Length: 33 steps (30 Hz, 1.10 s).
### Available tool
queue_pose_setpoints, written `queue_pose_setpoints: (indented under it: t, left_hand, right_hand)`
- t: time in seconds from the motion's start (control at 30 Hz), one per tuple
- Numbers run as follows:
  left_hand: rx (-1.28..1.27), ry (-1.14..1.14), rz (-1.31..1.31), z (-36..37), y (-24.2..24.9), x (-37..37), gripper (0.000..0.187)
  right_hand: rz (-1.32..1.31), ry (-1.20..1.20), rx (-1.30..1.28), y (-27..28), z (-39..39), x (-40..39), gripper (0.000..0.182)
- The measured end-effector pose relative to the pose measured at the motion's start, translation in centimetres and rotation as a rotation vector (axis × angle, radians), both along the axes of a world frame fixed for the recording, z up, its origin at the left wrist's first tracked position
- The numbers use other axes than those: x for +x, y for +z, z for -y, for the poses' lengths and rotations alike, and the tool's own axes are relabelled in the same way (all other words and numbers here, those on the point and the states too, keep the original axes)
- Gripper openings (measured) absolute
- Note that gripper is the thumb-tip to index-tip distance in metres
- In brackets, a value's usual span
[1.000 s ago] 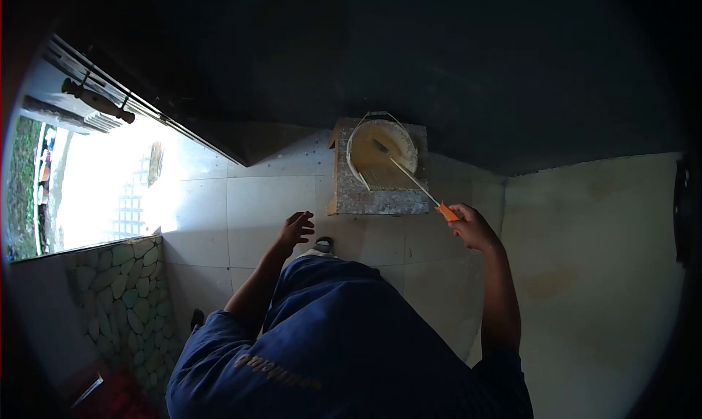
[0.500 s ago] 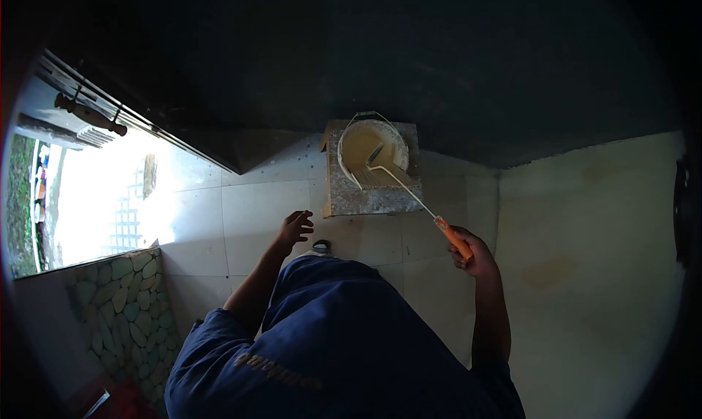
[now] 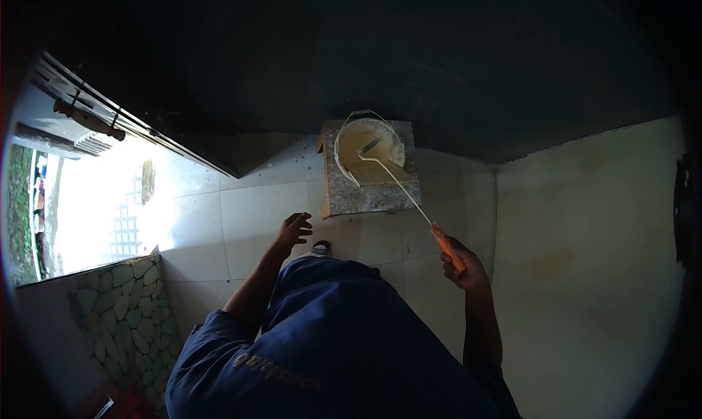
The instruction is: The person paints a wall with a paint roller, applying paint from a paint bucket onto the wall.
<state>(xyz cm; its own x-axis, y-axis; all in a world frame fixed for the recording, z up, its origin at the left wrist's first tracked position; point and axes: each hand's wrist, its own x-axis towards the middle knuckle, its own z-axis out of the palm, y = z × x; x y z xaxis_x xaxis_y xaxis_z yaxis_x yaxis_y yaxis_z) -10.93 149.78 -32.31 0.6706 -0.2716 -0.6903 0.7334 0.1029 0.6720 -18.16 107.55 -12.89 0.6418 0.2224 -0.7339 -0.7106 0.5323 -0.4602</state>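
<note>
My right hand (image 3: 466,264) is closed around the orange handle of a paint roller (image 3: 448,248). Its thin metal rod slants up and left to the roller head, which lies inside a round bucket (image 3: 401,137) of cream-coloured paint (image 3: 355,142). A wire bail stands up at the bucket's far rim. Under the bucket is a paint-spattered wooden stool (image 3: 365,199). To the left and nearer to me, my left hand (image 3: 294,230) hangs in the air, fingers apart and holding nothing.
A dark wall (image 3: 439,61) rises behind the stool, and a pale wall (image 3: 585,221) runs along the right. Light tiles cover the floor (image 3: 263,207). At left, a door with a wooden handle (image 3: 88,119) borders a bright opening, above a stone-patterned panel (image 3: 135,313).
My right hand has shifted slightly left and down with the paint roller. The roller head has moved a little left and up inside the bucket. My left hand is nearly unmoved.
</note>
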Motion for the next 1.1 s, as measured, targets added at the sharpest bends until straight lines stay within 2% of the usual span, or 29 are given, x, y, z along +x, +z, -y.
queue_pose_setpoints:
  t: [0.07,0.1,0.17,0.2,0.27,0.3,0.37,0.4,0.47,0.53,0.6,0.83,1.03,1.1]
  left_hand:
    - [0.001,-0.007,0.007,-0.1,0.2,-0.1,0.041]
    - [0.0,-0.017,0.013,-0.3,0.3,-0.2,0.041]
    - [0.005,-0.033,0.012,-0.4,0.5,-0.4,0.04]
    - [0.006,-0.042,0.011,-0.4,0.5,-0.4,0.039]
    - [-0.006,-0.053,0.012,-0.3,0.3,-0.5,0.04]
    - [-0.018,-0.05,0.011,-0.3,0.3,-0.6,0.04]
    - [-0.017,-0.056,0.025,-0.3,0.2,-0.8,0.04]
    - [-0.018,-0.058,0.037,-0.2,0.2,-1.0,0.04]
    - [-0.023,-0.054,0.031,-0.2,0.2,-1.4,0.04]
    - [-0.03,-0.047,0.022,-0.2,0.3,-2.0,0.04]
    - [-0.007,-0.03,0.01,-0.3,0.3,-2.5,0.04]
    - [-0.005,0.005,0.006,-1.1,-0.1,-4.1,0.039]
    - [-0.003,0.022,0.027,-1.2,0.2,-4.9,0.037]
    - [-0.006,0.026,0.014,-1.2,0.3,-5.1,0.037]
  right_hand:
    - [0.04,0.172,-0.299,1.6,-0.6,0.1,0.044]
    - [0.04,0.168,-0.296,1.8,-0.2,0.3,0.044]
    - [0.189,0.397,-0.638,2.6,1.1,0.9,0.046]
    - [0.187,0.385,-0.638,4.5,0.6,1.6,0.046]
    - [0.146,0.718,-1.015,10.1,-0.8,3.4,0.048]
    - [0.146,0.712,-1.016,10.7,-0.7,3.8,0.048]
    - [0.45,0.909,-1.341,11.7,-0.2,4.4,0.049]
    - [0.451,0.909,-1.342,13.0,-1.0,5.0,0.049]
    - [0.345,1.064,-1.497,15.5,-3.1,6.1,0.048]
    - [0.392,1.087,-1.509,15.7,-3.5,6.7,0.048]
    - [0.279,1.168,-1.544,16.1,-4.7,7.5,0.046]
    - [0.265,1.332,-1.618,15.3,-6.7,9.1,0.045]
    - [0.263,1.369,-1.665,13.2,-7.5,10.1,0.043]
    - [0.366,1.39,-1.649,11.2,-6.4,10.6,0.048]
